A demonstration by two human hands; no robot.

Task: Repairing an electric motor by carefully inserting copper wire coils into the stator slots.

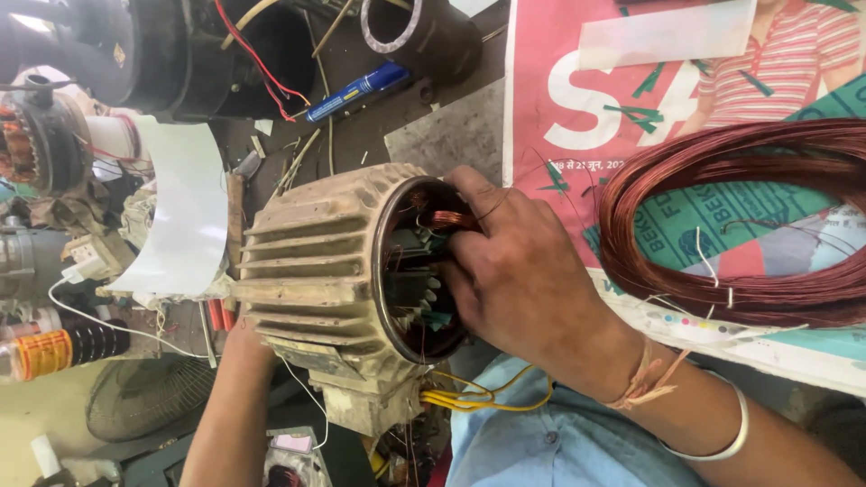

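A finned beige motor housing (316, 271) lies on its side in front of me, its open end facing right. My right hand (514, 271) reaches into that opening, fingers pressing copper winding wire (448, 219) against the stator slots. My left hand (242, 335) is mostly hidden behind the housing's far end and seems to steady it; only the forearm shows clearly. Yellow lead wires (469, 397) come out under the housing.
A large coil of copper wire (722, 225) lies on a printed poster (577, 99) to the right. A curved white sheet (185, 207), a blue pen (356, 90), black motor parts (207, 54), another wound stator (27, 144) and a fan guard (144, 397) crowd the left.
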